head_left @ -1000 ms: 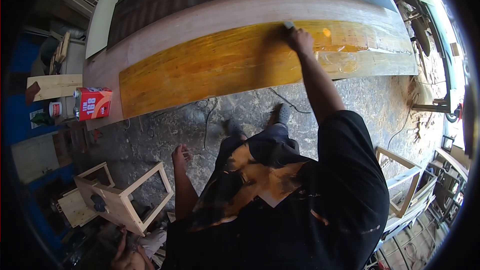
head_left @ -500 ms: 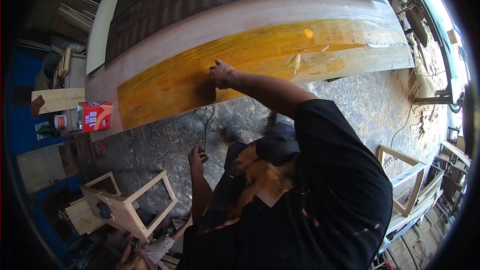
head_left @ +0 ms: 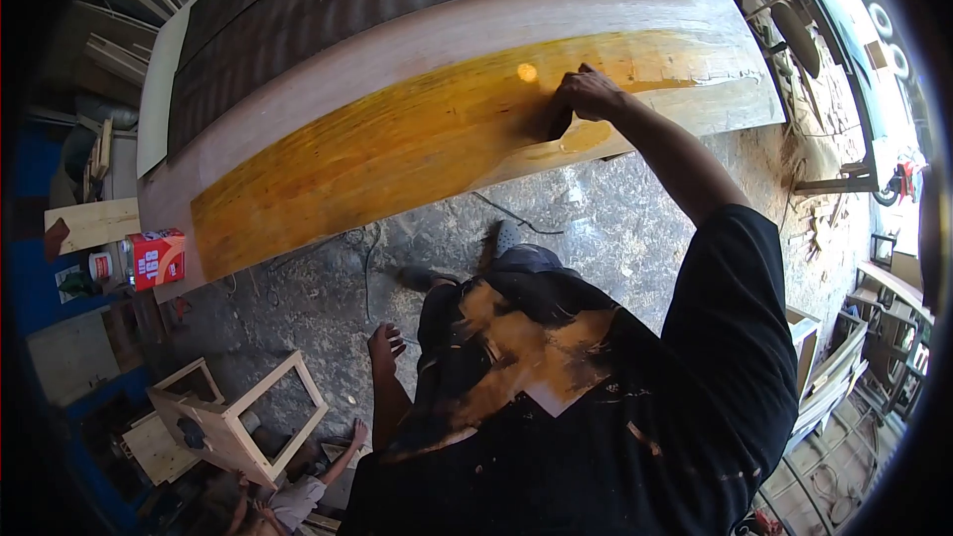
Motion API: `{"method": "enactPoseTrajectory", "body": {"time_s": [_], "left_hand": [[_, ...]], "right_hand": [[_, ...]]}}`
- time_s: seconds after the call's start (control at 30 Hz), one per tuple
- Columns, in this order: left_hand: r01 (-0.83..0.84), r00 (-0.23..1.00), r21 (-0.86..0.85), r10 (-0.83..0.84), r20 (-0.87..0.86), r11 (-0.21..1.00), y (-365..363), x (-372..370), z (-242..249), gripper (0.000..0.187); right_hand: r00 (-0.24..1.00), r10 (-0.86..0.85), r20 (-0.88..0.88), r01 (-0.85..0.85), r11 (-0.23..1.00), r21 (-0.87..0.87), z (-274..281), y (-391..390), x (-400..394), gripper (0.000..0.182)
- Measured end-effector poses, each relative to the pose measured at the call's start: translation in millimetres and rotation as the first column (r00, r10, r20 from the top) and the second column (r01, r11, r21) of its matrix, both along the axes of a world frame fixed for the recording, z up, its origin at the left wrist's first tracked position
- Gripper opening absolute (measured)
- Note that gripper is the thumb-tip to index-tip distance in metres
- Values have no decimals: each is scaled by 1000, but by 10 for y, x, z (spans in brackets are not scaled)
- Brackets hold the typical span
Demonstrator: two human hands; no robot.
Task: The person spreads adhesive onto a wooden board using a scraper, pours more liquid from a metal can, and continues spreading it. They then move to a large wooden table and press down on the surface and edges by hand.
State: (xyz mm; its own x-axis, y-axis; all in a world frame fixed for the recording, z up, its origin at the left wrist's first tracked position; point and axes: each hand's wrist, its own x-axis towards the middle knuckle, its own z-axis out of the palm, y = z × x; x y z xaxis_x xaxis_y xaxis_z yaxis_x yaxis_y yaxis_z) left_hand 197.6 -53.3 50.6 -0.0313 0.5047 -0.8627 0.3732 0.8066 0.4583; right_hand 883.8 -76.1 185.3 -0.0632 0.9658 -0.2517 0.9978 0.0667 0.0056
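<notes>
My right hand [head_left: 592, 95] is closed around a dark, flat spreader [head_left: 544, 125], which is blurred by motion. Its lower edge presses on a wooden sheet coated with wet yellow-orange glue [head_left: 387, 154]. The coating is thin and even at the left. Toward the right end it looks thicker and shiny, beside a paler strip [head_left: 730, 107]. Down by my body hangs my left hand [head_left: 385, 344], fingers loosely bent and a little apart, with nothing in it.
A red can [head_left: 157, 258] stands at the left end of the sheets. Dark panels [head_left: 417, 10] lie along the far side. Wooden frames [head_left: 238, 417] stand on the floor lower left, near another person [head_left: 298, 501]. A cable [head_left: 369, 273] runs across the floor.
My right hand has swept the spreader to the right along the sheet, over the thick glue. My view and body have shifted right too. The left hand still hangs low.
</notes>
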Motion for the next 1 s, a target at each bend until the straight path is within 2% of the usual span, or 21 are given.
{"method": "enactPoseTrajectory", "body": {"time_s": [0.07, 0.13, 0.17, 0.2, 0.23, 0.27, 0.3, 0.4, 0.5, 0.57, 0.6, 0.67, 0.7, 0.73, 0.8, 0.87, 0.97, 1.0], "left_hand": [[16, 1000, 7, -16, 24, 1000, 100, 50, -24, 40], [14, 1000, 33, -15, 27, 999, 254, 143, -2, 37], [13, 999, 41, -15, 40, 999, 338, 189, 14, 34], [24, 999, 43, -26, 43, 999, 422, 223, 16, 34], [46, 998, 55, -48, 43, 997, 511, 264, 5, 33], [65, 997, 63, -68, 41, 996, 570, 304, -14, 33], [54, 998, 43, -55, 22, 998, 636, 368, 0, 34], [121, 992, 44, -122, 23, 992, 811, 491, 53, 34], [138, 990, 59, -140, 33, 989, 908, 582, 105, 34], [160, 987, 38, -160, 19, 986, 919, 595, 125, 34], [176, 984, 26, -176, 14, 984, 945, 639, 109, 33], [189, 981, 26, -190, 27, 982, 962, 621, 29, 33], [206, 978, 29, -207, 34, 978, 964, 576, -4, 33], [185, 982, 21, -186, 27, 982, 949, 556, 8, 33], [199, 978, 26, -200, 60, 980, 928, 533, 1, 33], [197, 978, 11, -198, 60, 980, 928, 425, -50, 33], [192, 979, 25, -193, 68, 981, 958, 199, -23, 33], [176, 981, 41, -179, 69, 983, 971, 95, 5, 33]], "right_hand": [[987, -151, 50, 157, 979, -133, 190, -268, 221, 33], [928, -362, -82, 339, 917, -211, 408, -486, 424, 40], [877, -480, -32, 468, 867, -172, 505, -551, 436, 41], [872, -489, -30, 478, 862, -169, 459, -640, 413, 41], [803, -589, -94, 596, 795, 109, 356, -734, 390, 40], [732, -656, -184, 670, 646, 366, 269, -854, 374, 39], [663, -730, -165, 728, 579, 367, 282, -950, 213, 39], [586, -807, -73, 707, 465, 534, -365, -1495, -171, 46], [528, -849, -7, 758, 468, 453, -295, -1872, -736, 51], [511, -858, -54, 842, 487, 232, -32, -1960, -976, 48], [515, -856, -51, 839, 491, 236, 97, -1941, -1020, 48], [491, -844, -217, 871, 469, 147, 313, -1863, -1113, 42], [501, -806, -317, 863, 438, 250, 353, -1773, -1098, 38], [532, -792, -300, 834, 427, 349, 386, -1664, -1067, 39], [528, -795, -300, 818, 381, 430, 459, -1335, -1029, 40], [557, -788, -261, 782, 392, 484, 364, -943, -1000, 41], [613, -761, -212, 745, 467, 475, 293, -208, -1263, 41], [583, -782, -222, 787, 475, 395, 299, 63, -1415, 40]]}}
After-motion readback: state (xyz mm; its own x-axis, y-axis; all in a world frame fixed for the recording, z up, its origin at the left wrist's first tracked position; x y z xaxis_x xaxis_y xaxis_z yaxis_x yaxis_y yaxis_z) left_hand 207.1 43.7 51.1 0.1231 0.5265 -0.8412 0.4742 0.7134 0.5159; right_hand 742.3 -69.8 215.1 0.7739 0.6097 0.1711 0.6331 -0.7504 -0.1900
